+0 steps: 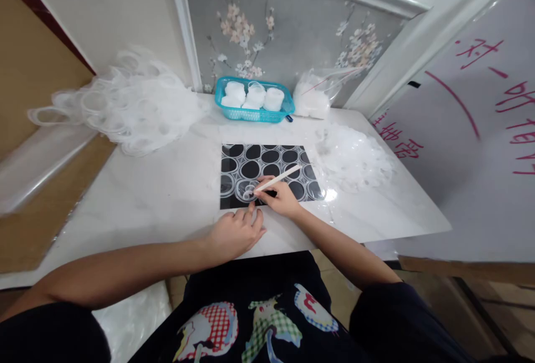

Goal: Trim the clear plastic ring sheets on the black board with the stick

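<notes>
A black sheet (pixel 234 204) with rows of pale ring shapes lies flat on the white table. My right hand (pixel 281 198) grips a thin, pale stick (pixel 281 178) slantwise, its lower end down at the sheet's front row. By that tip is a small whitish loop (pixel 248 190), too small to name surely. My left hand (pixel 238 232) lies palm down at the sheet's front edge, fingers loosely spread. Its index fingertip reaches onto the sheet, close to the stick's tip.
Behind the sheet stands a blue basket (pixel 254 115) of white rolls, beside a clear bag (pixel 311 98) of white material. A heap of white rings (pixel 146 101) is at left, and translucent pieces (pixel 355 156) are at right. A whiteboard (pixel 460 184) borders the table's right side.
</notes>
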Tool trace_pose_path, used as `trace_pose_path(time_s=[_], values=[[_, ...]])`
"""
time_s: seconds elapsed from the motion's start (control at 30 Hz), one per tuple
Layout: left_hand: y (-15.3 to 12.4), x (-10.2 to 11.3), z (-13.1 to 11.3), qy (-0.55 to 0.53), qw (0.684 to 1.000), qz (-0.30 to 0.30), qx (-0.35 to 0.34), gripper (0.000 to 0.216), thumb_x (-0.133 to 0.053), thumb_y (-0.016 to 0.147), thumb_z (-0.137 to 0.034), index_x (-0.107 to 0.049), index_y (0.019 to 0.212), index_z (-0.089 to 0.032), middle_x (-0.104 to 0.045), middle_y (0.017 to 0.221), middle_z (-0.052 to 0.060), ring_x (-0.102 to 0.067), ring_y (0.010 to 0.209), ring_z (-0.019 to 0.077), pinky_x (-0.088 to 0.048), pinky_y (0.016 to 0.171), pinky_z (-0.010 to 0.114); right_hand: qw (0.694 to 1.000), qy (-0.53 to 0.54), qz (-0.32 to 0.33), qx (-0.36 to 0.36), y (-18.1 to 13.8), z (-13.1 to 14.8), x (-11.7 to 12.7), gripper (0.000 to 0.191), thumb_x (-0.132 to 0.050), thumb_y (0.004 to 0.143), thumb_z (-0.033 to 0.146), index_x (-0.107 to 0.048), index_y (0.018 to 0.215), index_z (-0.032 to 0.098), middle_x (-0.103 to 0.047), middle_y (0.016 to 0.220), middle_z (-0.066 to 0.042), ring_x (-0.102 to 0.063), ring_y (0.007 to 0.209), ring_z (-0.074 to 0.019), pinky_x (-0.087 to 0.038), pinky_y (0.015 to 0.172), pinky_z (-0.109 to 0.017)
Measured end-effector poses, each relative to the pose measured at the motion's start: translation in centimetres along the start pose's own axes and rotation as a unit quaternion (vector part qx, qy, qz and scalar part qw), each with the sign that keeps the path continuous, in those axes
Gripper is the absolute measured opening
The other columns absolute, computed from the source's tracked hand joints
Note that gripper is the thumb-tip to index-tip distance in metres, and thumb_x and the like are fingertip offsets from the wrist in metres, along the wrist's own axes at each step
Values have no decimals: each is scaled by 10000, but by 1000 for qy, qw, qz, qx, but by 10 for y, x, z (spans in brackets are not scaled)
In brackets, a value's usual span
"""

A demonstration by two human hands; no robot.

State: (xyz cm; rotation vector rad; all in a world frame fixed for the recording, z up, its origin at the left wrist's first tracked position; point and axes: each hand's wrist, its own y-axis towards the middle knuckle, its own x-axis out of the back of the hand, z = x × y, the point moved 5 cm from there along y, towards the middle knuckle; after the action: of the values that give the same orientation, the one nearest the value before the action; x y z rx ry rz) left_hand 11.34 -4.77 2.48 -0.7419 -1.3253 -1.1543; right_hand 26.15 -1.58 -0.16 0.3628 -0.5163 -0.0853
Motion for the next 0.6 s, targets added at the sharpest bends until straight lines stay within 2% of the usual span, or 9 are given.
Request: trace_pose_path(time_s=[0.1,0.2,0.6], values=[[2,-4,1,-23,999,39,29,376,-527,981,-350,-662,1174,-57,-683,1167,275,-722,734,291,-482,527,329,1000,0,18,-16,-2,-7,0,104,-672,863,228,-760,808,237,-780,862,-45,-671,1126,-254,-525,999,-426],[4,-7,3,-46,996,57,47,379,-539,973,-356,-661,1179,-63,-676,1186,282,-730,736,303,-500,522,333,999,-18,27,-22,1,-8,3,105,-677,860,228,-766,807,243,-784,876,-46,-657,1159,-264,-525,1001,-446],[7,-3,5,-38,993,104,49,392,-500,993,-378,-653,1167,-63,-646,1259,274,-735,650,287,-515,491,349,998,-20,47,-27,0,-6,3,103,-677,853,214,-772,826,245,-787,885,-40,-645,1169,-271,-511,1008,-462]])
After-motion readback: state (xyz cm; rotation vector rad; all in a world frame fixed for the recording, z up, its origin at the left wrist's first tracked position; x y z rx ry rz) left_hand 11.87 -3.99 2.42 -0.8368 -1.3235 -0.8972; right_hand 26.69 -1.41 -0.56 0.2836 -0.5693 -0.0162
